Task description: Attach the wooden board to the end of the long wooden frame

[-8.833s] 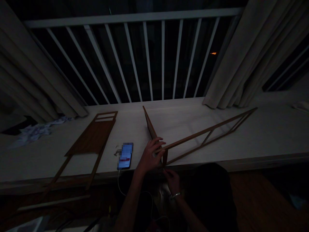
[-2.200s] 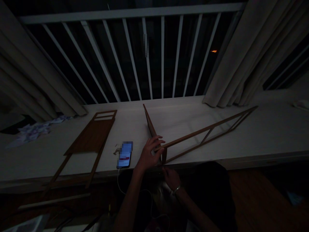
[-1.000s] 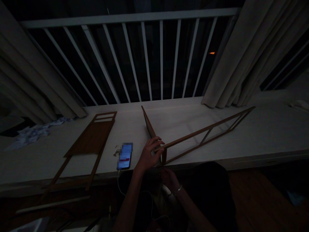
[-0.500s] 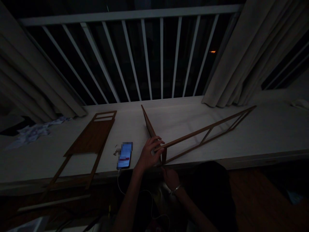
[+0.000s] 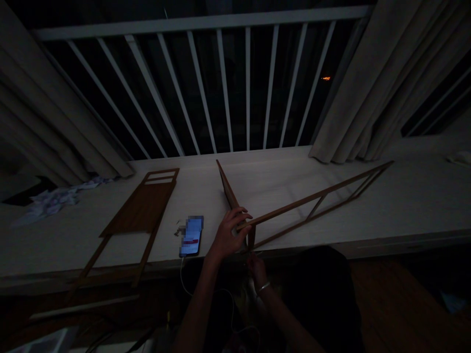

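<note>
Slatted wooden frame (image 5: 316,194) runs long and narrow across the white ledge (image 5: 290,176), its near end meeting a short upright post (image 5: 251,239) close to the ledge's front edge. A dark wooden panel (image 5: 228,189), seen almost edge-on, rises from that same corner and angles away toward the railing, so the parts form a wide V. Left hand (image 5: 230,234) wraps the corner, its fingers (image 5: 241,213) curled and slightly apart, bracing the panel and the end of the frame. Right hand (image 5: 256,270) sits just below the ledge's edge near the foot of the post, with its fingertips (image 5: 249,261) drawn together in a pinch; anything between them is too dark to make out. As far as shows, these two parts have been brought together at this corner, though whether they are fixed or only held cannot be told. A third slatted panel (image 5: 138,208) lies flat on the ledge to the left, well apart from them, and a loose wooden strip (image 5: 84,306) lies below the ledge. Between them sits a phone (image 5: 191,236) with a white charging cable (image 5: 181,272), small scraps (image 5: 179,230) just beside it.
</note>
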Demonstrator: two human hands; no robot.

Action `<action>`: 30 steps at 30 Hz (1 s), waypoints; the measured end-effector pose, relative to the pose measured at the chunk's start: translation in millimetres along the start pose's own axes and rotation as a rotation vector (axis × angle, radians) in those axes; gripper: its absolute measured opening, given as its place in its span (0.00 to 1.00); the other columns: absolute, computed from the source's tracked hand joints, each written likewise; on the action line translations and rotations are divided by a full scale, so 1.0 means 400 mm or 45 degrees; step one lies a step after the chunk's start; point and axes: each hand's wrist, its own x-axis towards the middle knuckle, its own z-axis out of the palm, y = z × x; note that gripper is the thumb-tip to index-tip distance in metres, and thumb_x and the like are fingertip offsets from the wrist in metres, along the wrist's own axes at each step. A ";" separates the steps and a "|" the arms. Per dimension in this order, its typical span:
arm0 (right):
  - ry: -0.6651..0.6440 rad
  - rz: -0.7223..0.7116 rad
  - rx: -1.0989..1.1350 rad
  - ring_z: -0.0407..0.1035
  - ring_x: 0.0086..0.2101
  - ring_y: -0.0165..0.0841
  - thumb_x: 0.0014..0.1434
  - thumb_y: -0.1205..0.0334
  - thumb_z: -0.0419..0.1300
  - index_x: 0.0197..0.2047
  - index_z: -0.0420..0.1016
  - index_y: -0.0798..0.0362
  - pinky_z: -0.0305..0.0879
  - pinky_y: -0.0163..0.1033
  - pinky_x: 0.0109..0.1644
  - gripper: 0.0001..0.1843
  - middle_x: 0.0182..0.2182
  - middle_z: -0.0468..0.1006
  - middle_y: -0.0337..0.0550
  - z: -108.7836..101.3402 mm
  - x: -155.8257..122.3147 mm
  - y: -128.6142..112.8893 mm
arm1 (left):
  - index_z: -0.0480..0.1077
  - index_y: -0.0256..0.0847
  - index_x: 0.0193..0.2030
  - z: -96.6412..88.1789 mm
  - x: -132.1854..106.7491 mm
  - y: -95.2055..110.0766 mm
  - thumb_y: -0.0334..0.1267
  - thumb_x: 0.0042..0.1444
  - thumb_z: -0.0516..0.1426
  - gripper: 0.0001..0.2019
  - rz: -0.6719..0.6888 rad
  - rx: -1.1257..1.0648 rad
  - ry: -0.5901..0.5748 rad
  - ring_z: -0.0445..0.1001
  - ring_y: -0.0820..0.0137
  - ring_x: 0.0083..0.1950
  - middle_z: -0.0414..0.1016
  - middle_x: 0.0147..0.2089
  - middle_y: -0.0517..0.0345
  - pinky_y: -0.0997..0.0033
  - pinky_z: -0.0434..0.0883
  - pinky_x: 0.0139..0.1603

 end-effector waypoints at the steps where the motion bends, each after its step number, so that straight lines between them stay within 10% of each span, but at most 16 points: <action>1: -0.018 0.060 0.093 0.44 0.10 0.22 0.51 0.45 0.48 0.16 0.58 0.52 0.41 0.29 0.14 0.22 0.08 0.51 0.28 0.007 0.000 0.003 | 0.67 0.42 0.43 0.000 0.000 0.000 0.35 0.53 0.53 0.10 0.001 0.000 0.000 0.61 0.65 0.53 0.63 0.50 0.52 0.61 0.60 0.55; 10: -0.293 0.368 0.627 0.40 0.10 0.20 0.55 0.64 0.46 0.16 0.51 0.52 0.40 0.25 0.14 0.17 0.08 0.45 0.26 0.006 -0.017 -0.033 | 0.67 0.42 0.43 -0.004 -0.001 0.000 0.35 0.53 0.53 0.10 -0.009 0.023 -0.002 0.62 0.66 0.53 0.63 0.51 0.52 0.62 0.60 0.54; 16: -0.374 0.651 0.916 0.53 0.14 0.20 0.58 0.57 0.49 0.25 0.63 0.54 0.48 0.25 0.17 0.13 0.13 0.59 0.29 -0.017 -0.037 -0.063 | 0.67 0.42 0.43 -0.003 -0.002 0.001 0.35 0.53 0.53 0.10 -0.007 0.033 0.008 0.61 0.65 0.53 0.63 0.51 0.52 0.62 0.60 0.54; 21: -0.345 0.521 0.332 0.60 0.17 0.22 0.52 0.53 0.56 0.26 0.67 0.56 0.52 0.27 0.21 0.14 0.18 0.68 0.34 -0.034 -0.030 -0.062 | 0.67 0.43 0.44 -0.004 0.000 0.003 0.35 0.54 0.52 0.10 -0.008 0.028 -0.013 0.61 0.65 0.53 0.63 0.50 0.52 0.61 0.60 0.54; 30: -0.086 -0.389 -1.520 0.70 0.28 0.34 0.59 0.46 0.42 0.29 0.72 0.56 0.57 0.34 0.31 0.27 0.26 0.76 0.50 -0.069 -0.051 -0.098 | 0.68 0.43 0.43 -0.002 0.000 0.005 0.34 0.53 0.53 0.10 -0.010 0.032 0.004 0.61 0.66 0.54 0.63 0.50 0.52 0.61 0.60 0.55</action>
